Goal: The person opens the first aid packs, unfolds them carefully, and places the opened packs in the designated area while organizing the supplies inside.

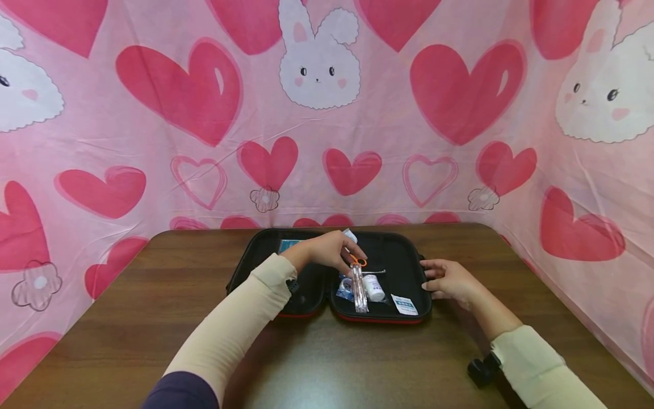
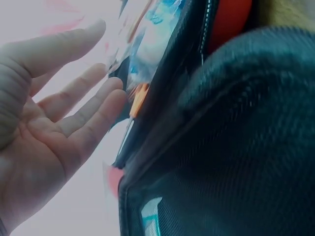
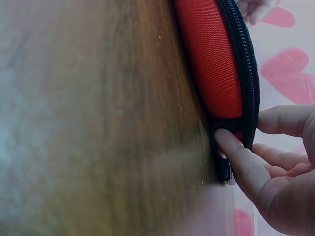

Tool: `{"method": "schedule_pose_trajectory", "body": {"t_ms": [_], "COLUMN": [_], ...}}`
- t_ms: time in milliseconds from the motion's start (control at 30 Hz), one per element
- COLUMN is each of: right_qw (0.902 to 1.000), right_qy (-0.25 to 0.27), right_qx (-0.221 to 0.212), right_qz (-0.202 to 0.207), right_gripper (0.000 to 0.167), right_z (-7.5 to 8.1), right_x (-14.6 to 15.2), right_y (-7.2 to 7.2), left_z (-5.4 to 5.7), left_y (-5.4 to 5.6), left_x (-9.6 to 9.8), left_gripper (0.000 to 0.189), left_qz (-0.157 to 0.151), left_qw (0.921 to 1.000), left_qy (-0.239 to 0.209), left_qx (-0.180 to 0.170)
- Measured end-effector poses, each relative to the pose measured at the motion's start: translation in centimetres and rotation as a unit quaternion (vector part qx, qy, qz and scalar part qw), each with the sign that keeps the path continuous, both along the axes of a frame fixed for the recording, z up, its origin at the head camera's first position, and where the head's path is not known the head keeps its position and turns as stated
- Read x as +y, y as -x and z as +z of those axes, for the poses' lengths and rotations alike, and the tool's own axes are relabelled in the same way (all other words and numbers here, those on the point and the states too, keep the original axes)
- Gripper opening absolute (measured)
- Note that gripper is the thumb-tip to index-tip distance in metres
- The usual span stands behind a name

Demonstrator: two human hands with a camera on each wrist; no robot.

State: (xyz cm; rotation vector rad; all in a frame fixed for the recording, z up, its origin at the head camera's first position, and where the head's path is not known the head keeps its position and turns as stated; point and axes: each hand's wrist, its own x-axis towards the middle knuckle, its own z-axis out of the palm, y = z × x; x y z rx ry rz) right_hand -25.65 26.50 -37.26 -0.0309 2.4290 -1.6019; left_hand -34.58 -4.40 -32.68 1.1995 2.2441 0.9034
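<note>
A black-lined, red-shelled zip case (image 1: 406, 255) lies opened flat on the table. My left hand (image 1: 329, 250) is over its right half, beside orange-handled scissors (image 1: 359, 261); in the left wrist view its fingers are loosely spread with nothing between them. Below it lie a strip of silvery packets (image 1: 360, 292), a white bottle (image 1: 374, 288) and a blue packet (image 1: 345, 288). At the case's right edge, my right hand (image 1: 452, 279) grips the rim. Its thumb (image 3: 229, 140) presses a black loop on the side, the other fingers at the zipper edge.
Toward the front right of the case lies a white and teal packet (image 1: 405, 305). A thin metal tool (image 1: 375, 272) is near the scissors. The left half has a teal item (image 1: 288, 244) at its back. A pink heart-printed cloth (image 1: 352, 125) hangs behind the wooden table (image 1: 327, 363).
</note>
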Motion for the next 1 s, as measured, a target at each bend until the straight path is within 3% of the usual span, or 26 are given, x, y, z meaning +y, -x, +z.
{"method": "schedule_pose_trajectory", "body": {"t_ms": [400,667,833,1000], "right_qw": [1.0,0.9999,0.9999,1.0], "right_qy": [-0.004,-0.002,-0.003,-0.004], "right_qx": [0.007,0.01,0.01,0.007], "right_qz": [0.005,0.007,0.003,-0.002], "right_gripper": [0.064,0.064,0.064,0.062], "right_z": [0.0,0.0,0.0,-0.1], "right_x": [0.1,-0.1,-0.1,-0.1], "right_y": [0.0,-0.1,-0.1,-0.1], "left_z": [-0.6,0.0,0.4,0.8], "left_y": [0.0,0.2,0.5,0.4], "left_x": [1.8,1.6,0.9,0.0], "left_gripper": [0.039,0.027,0.023,0.021], "left_qz": [-0.018,0.007,0.016,0.049], "left_qw": [0.9974,0.9956,0.9965,0.9985], "left_qy": [0.049,0.058,0.047,0.021], "left_qx": [0.049,0.073,0.068,0.008]}}
